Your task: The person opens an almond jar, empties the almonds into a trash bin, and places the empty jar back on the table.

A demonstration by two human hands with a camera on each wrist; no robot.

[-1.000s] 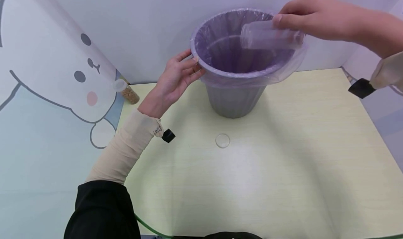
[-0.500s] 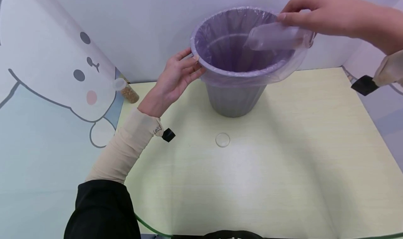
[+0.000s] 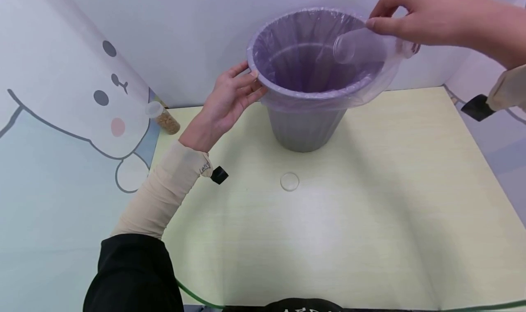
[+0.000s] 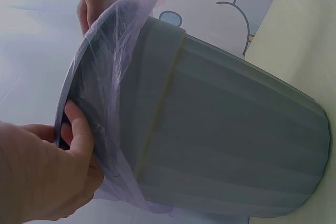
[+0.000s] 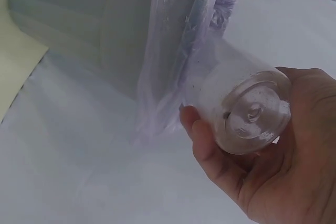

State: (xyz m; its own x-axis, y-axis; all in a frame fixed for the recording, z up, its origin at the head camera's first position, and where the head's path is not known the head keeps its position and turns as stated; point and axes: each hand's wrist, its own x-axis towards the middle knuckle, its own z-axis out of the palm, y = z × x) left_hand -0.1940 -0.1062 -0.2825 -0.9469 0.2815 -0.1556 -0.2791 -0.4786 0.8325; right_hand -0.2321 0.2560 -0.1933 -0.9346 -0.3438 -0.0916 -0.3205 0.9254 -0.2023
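Observation:
A grey trash bin (image 3: 306,129) stands on the table, lined with a translucent purple bag (image 3: 283,65) folded over its rim. My left hand (image 3: 230,99) holds the bin's rim at the left, thumb and fingers around the edge; the left wrist view shows the fingers curled over the bag. Above the right part of the opening, my right hand (image 3: 427,19) grips a clear plastic jar (image 3: 363,47). Its mouth points left into the bin, its base right. In the right wrist view the jar's base (image 5: 254,111) faces the camera, and the jar looks nearly empty, with a few dark specks.
A clear round lid or ring (image 3: 289,182) lies on the pale table (image 3: 370,239) in front of the bin. At the back left corner, a lidded jar of brown bits (image 3: 164,118) leans by the wall. A green cord (image 3: 197,298) runs along the front edge.
My right hand has drawn the jar right and slightly upward, and the jar's base has swung outward past the rim. My left hand has kept its hold on the bin.

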